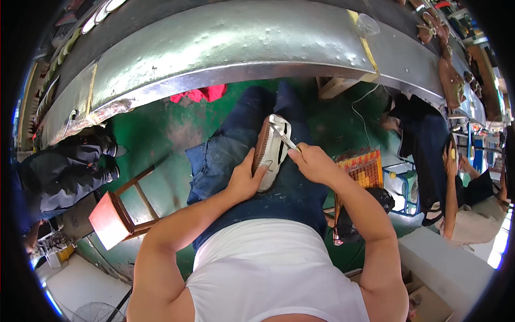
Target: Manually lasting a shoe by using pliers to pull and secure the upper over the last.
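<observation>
A shoe with a white upper and a brown side lies lengthwise on my lap, its toe pointing away from me. My left hand is closed around its near left side, thumb pressed on the white part. Between the closed fingers of my right hand is a slim metal hand tool, angled forward and left. Its tip meets the far part of the shoe. The tool's exact kind is too small to make out, and its handle is mostly hidden in my hand.
A metal-covered workbench curves across in front of my knees, with a clear plastic cup on it. A red stool stands left. Red cloth lies beneath the bench. Brown shoe parts lie far right. Other people are at both sides.
</observation>
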